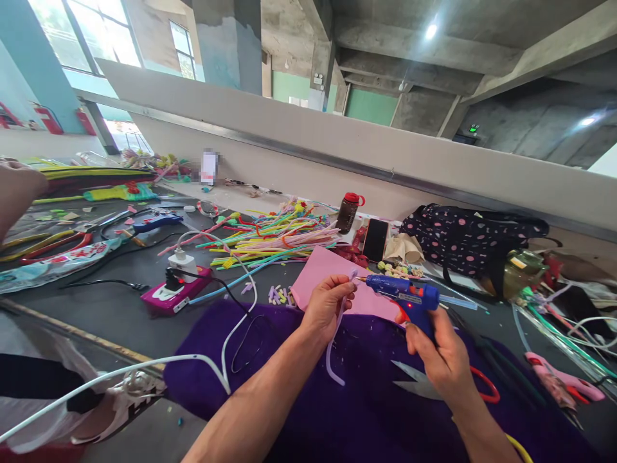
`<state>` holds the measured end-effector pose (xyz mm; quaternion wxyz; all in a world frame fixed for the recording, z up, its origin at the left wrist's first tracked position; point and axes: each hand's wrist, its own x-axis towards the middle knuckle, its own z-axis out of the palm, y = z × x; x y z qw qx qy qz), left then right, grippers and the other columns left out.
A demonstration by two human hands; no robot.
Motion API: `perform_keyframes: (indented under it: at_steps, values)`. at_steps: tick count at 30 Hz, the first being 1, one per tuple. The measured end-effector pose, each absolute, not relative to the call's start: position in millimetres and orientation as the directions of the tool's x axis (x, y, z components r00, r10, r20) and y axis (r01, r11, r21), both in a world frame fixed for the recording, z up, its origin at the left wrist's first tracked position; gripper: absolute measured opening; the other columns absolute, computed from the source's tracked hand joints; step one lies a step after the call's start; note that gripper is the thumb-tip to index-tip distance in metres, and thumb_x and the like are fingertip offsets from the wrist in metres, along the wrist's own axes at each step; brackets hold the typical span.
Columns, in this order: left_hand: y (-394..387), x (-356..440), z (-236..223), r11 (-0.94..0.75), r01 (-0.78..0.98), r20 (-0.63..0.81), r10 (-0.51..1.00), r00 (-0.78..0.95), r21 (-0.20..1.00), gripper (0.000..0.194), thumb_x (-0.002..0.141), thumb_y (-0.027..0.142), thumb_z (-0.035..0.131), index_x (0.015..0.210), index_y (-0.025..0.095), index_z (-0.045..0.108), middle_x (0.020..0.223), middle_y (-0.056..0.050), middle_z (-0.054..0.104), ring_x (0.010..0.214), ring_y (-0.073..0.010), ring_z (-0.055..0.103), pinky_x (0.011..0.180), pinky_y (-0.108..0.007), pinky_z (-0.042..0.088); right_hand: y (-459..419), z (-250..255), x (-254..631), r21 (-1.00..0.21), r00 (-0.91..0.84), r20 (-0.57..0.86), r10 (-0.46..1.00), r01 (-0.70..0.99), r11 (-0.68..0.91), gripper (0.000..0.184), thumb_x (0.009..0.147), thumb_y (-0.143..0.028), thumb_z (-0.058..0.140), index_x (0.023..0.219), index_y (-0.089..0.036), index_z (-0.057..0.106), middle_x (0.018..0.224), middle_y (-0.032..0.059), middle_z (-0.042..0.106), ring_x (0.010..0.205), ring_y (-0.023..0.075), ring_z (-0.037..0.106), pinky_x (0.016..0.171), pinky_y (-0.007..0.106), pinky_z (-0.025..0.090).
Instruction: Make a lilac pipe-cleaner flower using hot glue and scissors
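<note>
Pinched between the fingers of my left hand (328, 307) is a lavender pipe cleaner (333, 368), its lower end hanging down in a curve. A small lavender piece shows at its top, partly hidden by my fingers. My right hand (441, 354) grips a blue hot glue gun (402, 290) with an orange trigger and a lit red light. The gun's nozzle points left and is at or very near the lavender piece; contact is hard to tell. A clear glue stick (457, 302) sticks out behind it. Below lies a pink sheet (313, 273) on the table and purple cloth (371, 411).
Scissors (418, 382) lie beside my right wrist. A magenta power strip (176, 292) with white and black cables stands left. Bundled pipe cleaners (279, 238), a bottle (348, 213), a phone (375, 240) and a patterned bag (463, 241) line the back. Another person's hand (19, 186) is at far left.
</note>
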<state>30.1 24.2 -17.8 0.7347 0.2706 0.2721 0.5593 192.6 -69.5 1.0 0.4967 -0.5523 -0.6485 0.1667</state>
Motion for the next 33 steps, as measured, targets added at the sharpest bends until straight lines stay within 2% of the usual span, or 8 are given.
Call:
perform_keyframes:
  at_steps: [13, 18, 23, 33]
  values:
    - [24.3, 30.8, -17.9, 0.23, -0.663, -0.082, 0.965, 0.247, 0.712, 0.017, 0.058, 0.012, 0.069, 0.069, 0.013, 0.055, 0.062, -0.001, 0.058, 0.05, -0.0059, 0.049, 0.043, -0.016, 0.033, -65.2, -4.3, 198.6, -0.708, 0.029, 0.49, 0.871, 0.596, 0.378, 0.023, 0.084, -0.029, 0.045, 0.106, -0.021, 0.047, 0.058, -0.004, 0.048, 0.05, 0.012, 0.046, 0.05, 0.022, 0.041]
    - [23.3, 30.2, -15.7, 0.229, -0.68, -0.094, 0.969, 0.23, 0.697, 0.018, 0.057, 0.011, 0.068, 0.07, 0.013, 0.056, 0.064, -0.001, 0.06, 0.051, -0.0063, 0.05, 0.044, -0.016, 0.034, -68.0, -1.1, 192.7, -0.736, 0.062, 0.465, 0.883, 0.582, 0.346, 0.022, 0.083, -0.028, 0.045, 0.103, -0.021, 0.049, 0.062, -0.0031, 0.051, 0.05, 0.0116, 0.046, 0.049, 0.022, 0.041]
    - [24.2, 30.3, -15.8, 0.231, -0.673, -0.089, 0.967, 0.239, 0.702, 0.018, 0.057, 0.012, 0.069, 0.069, 0.013, 0.056, 0.063, -0.001, 0.06, 0.05, -0.0058, 0.049, 0.043, -0.016, 0.033, -69.1, 0.8, 191.3, -0.751, 0.075, 0.465, 0.882, 0.56, 0.349, 0.02, 0.082, -0.028, 0.045, 0.101, -0.022, 0.049, 0.057, -0.0044, 0.047, 0.05, 0.0116, 0.045, 0.049, 0.021, 0.041]
    - [24.4, 30.8, -19.6, 0.214, -0.655, -0.063, 0.967, 0.247, 0.725, 0.02, 0.055, 0.017, 0.073, 0.067, 0.014, 0.057, 0.061, 0.001, 0.057, 0.05, -0.0056, 0.048, 0.044, -0.017, 0.032, -68.5, 0.0, 193.4, -0.729, 0.084, 0.477, 0.875, 0.595, 0.34, 0.021, 0.084, -0.03, 0.044, 0.103, -0.021, 0.047, 0.059, -0.0032, 0.049, 0.049, 0.0119, 0.045, 0.049, 0.022, 0.04]
